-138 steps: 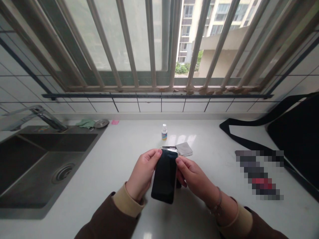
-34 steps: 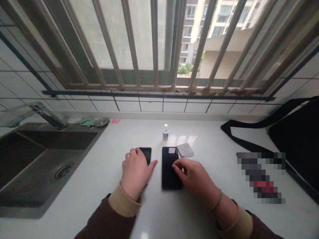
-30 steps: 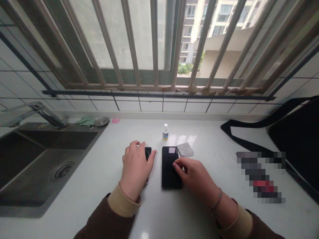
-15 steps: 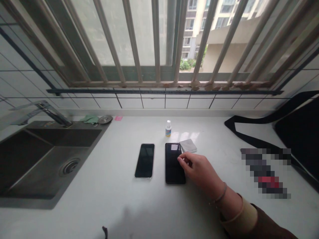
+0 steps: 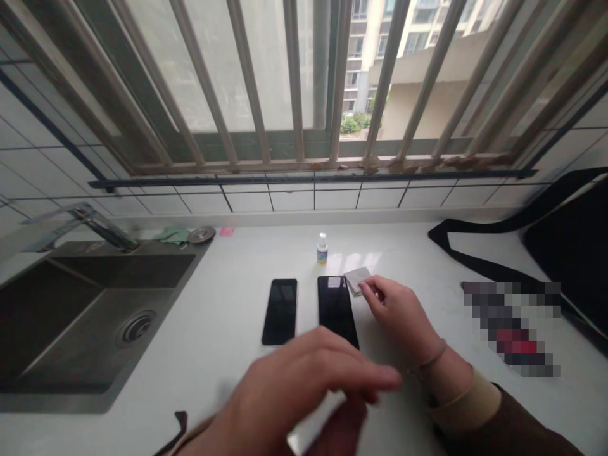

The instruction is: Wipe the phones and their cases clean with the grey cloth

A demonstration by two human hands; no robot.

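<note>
My right hand [image 5: 396, 310] is closed, its thumb and fingertips pinching the near right edge of a small folded grey cloth [image 5: 356, 278]. Just left of the cloth lies a black phone [image 5: 336, 307], screen up, its lower part covered by my left hand. My left hand [image 5: 304, 380] reaches in from the lower left, close to the camera. Its fingers stretch to the right with the thumb apart below, and I see nothing held. A second phone [image 5: 280, 310] in a clear case lies further left. Behind the phones stands a small white spray bottle [image 5: 322, 250].
On the left is a sink [image 5: 107, 316] with a faucet [image 5: 102, 228]. A green rag [image 5: 173, 235], a metal drain cover [image 5: 202, 234] and a pink slip [image 5: 227, 232] lie behind it. A black bag [image 5: 570, 234] with straps and a blurred-out item [image 5: 513, 329] are at the right.
My right hand has moved right and slightly up, from the black phone's edge to the grey cloth. My left hand has come into view from below.
</note>
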